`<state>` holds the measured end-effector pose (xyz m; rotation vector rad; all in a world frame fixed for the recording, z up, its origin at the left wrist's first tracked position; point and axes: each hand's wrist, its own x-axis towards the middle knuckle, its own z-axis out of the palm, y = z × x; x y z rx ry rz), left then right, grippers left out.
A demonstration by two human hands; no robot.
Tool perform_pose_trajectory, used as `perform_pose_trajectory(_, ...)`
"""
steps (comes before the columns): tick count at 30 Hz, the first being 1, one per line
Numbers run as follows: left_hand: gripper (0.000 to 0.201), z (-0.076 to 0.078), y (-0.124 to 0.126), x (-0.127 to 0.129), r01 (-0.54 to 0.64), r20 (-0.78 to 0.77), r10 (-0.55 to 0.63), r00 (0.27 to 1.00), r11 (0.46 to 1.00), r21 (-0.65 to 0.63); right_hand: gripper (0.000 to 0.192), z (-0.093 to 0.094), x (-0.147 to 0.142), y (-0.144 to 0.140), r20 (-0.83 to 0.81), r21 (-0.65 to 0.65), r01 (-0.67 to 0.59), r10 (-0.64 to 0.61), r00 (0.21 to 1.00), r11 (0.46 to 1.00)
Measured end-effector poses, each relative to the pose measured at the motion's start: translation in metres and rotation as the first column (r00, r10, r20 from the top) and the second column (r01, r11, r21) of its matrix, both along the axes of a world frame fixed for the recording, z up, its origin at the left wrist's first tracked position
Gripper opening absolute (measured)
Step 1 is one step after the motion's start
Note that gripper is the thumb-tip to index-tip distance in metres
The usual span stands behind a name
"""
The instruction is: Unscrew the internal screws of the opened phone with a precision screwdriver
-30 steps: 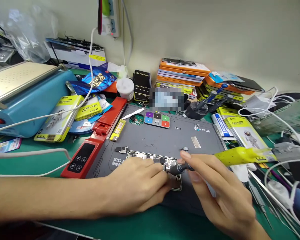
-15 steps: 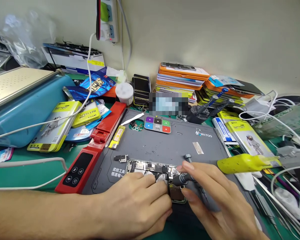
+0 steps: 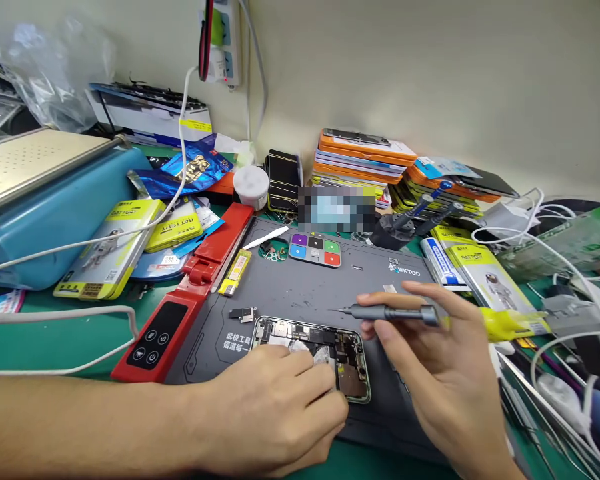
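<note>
An opened smartphone (image 3: 354, 373) lies on the grey mat, its circuit board and inner parts bare. My left hand (image 3: 285, 407) is closed over the phone's left and near side, fingers curled down onto it; the fingertips are hidden. Between the thumb and fingers of my right hand (image 3: 445, 373) is a slim grey screwdriver (image 3: 390, 313), held nearly level above the mat. Its thin tip points left, beyond the phone's far edge and apart from it. A small dark metal part (image 3: 243, 314) sits by the phone's upper left corner.
A red folding device (image 3: 165, 333) stands left on the mat (image 3: 275, 293), near a yellow battery strip (image 3: 235, 272) and a white stick (image 3: 266, 237). Behind are a coloured-square tray (image 3: 315, 249) and a tool holder (image 3: 393, 232). Battery boxes (image 3: 490, 273) and cables crowd the right.
My right hand has lifted away from the phone, and the screwdriver has swung to nearly level, uncovering the phone's right end. My left hand has stayed on the phone.
</note>
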<state>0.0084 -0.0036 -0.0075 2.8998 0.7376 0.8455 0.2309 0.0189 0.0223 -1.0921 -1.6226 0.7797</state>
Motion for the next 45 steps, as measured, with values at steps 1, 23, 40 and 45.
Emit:
perform_pose_trajectory(1, 0.011, 0.0, 0.0, 0.0, 0.005, -0.004, -0.005, 1.0, 1.0, 0.004, 0.033, -0.001, -0.001, 0.002, 0.015, -0.018, -0.028, 0.028, 0.999, 0.999)
perform_pose_trajectory(23, 0.048, 0.005, 0.001, 0.002, 0.059, 0.164, -0.053, 0.985, 0.998, -0.034, 0.024, -0.006, -0.006, 0.007, 0.335, 0.002, -0.179, 0.168, 0.927, 0.984)
perform_pose_trajectory(40, 0.029, -0.001, -0.001, 0.002, 0.171, 0.446, 0.299, 0.844, 0.639, -0.75, 0.047, 0.003, 0.014, -0.005, -0.23, -0.175, -0.138, 0.096, 0.969, 0.975)
perform_pose_trajectory(45, 0.013, -0.001, 0.001, 0.001, 0.236, 0.495, 0.266, 0.827, 0.636, -0.735, 0.045, 0.004, 0.011, -0.012, -0.146, -0.15, -0.134, 0.112, 0.983, 0.98)
